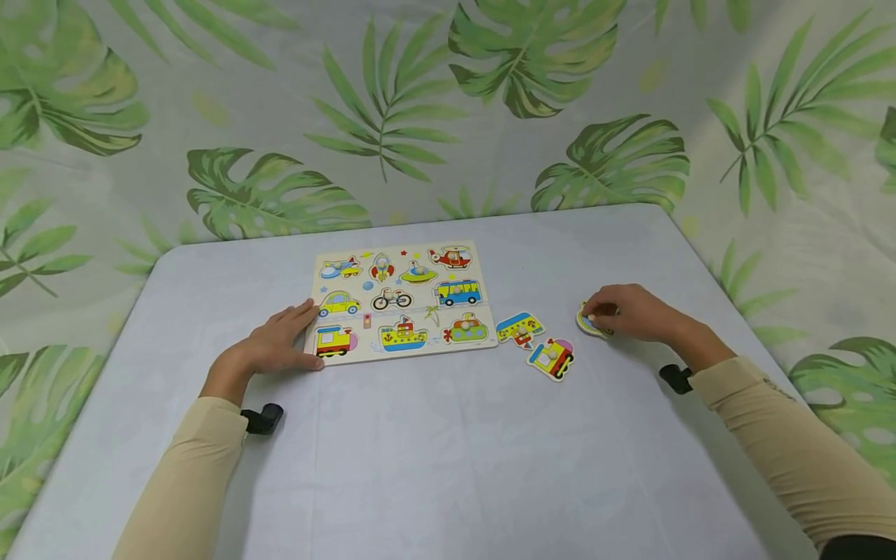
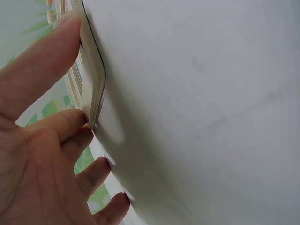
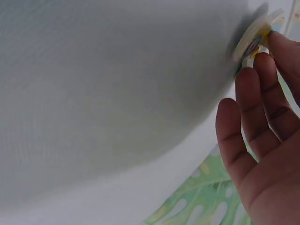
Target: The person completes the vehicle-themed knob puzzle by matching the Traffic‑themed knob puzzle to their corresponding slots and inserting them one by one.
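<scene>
In the head view my left hand (image 1: 280,342) lies at the left end of a wooden peg puzzle board (image 1: 413,359). Its thumb touches the front corner and the fingers reach along the left edge; the left wrist view shows the thumb and index finger against the board (image 2: 93,89). Off to the right, my right hand (image 1: 630,313) pinches a yellow puzzle piece (image 1: 588,325) low over the table. In the right wrist view that piece (image 3: 253,44) is tilted and its picture is mostly hidden.
Between board and right hand lie a ship puzzle piece (image 1: 519,327), turned upside down, and a train puzzle piece (image 1: 553,359). Knobbed pieces sit in several board places; the car, train and ship places show no knobs. A leaf-patterned cloth (image 1: 420,179) hangs behind the white table (image 1: 448,459).
</scene>
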A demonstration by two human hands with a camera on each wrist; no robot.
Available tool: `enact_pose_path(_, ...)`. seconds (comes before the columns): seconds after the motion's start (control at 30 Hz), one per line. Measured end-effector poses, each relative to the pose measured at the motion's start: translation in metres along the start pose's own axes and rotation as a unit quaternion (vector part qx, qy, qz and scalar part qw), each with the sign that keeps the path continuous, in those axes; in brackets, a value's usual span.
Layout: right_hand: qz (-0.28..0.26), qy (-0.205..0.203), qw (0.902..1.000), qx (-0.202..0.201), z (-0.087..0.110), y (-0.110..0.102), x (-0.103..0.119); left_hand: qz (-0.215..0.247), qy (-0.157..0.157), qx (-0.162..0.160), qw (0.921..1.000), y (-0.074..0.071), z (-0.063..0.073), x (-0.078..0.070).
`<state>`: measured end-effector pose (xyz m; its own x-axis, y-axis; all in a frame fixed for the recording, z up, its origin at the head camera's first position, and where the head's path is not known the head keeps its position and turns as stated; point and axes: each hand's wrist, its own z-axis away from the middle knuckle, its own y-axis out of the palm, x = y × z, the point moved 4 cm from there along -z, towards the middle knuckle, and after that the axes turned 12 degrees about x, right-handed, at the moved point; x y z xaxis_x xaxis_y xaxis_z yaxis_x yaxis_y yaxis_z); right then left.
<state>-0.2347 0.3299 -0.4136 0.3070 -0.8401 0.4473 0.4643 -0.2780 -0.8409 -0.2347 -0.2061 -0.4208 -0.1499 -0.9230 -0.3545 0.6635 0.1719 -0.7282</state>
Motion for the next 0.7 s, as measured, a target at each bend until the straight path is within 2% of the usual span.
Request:
enact_pose_path(0.27, 0.031, 0.036, 0.9988, -0.012, -0.0038, 0.0028, 0.0031, 0.007, 0.003, -0.002, 1.0000, 0.0002, -0.0001, 0.0003)
enact_pose_path(0.47, 0.037, 0.003, 0.9990, -0.025, -0.0011, 0.0043, 0.0056, 0.004, 0.016, -0.007, 0.9998, -0.0022, 0.0024, -0.0001)
enact_pose_path(0.7, 0.034, -0.013, 0.9990, -0.024, -0.0007, 0.0076, 0.0057, 0.007, 0.008, -0.001, 0.9999, -0.0009, 0.0017, 0.0015)
